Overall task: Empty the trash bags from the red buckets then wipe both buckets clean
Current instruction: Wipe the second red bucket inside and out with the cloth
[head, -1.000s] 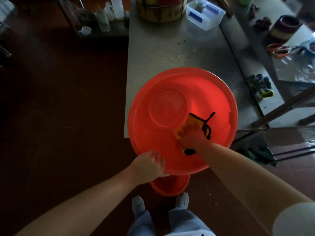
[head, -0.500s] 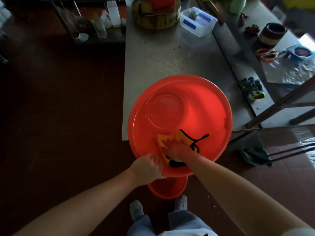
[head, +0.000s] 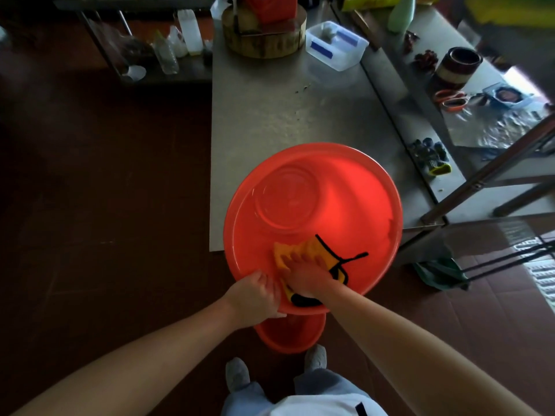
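A large red bucket (head: pixel 345 193) is tilted toward me at the near end of a steel table (head: pixel 270 115), its inside empty. My left hand (head: pixel 255 295) grips the near rim. My right hand (head: pixel 306 271) presses a yellow cloth with black trim (head: pixel 300 249) flat against the near inner wall, fingers spread on it. A second red bucket (head: pixel 289 333) stands on the floor below, mostly hidden by the first and my arms.
At the table's far end stand a round wooden block (head: pixel 264 40) and a clear plastic tub (head: pixel 336 48). A second steel table (head: pixel 450 100) on the right carries small items. A green rag (head: pixel 438 273) lies on the floor. A low rack of bottles (head: pixel 168 49) stands far left.
My right hand slid the cloth leftward along the near inner wall, from the right of centre toward my left hand. My left hand kept its grip on the rim.
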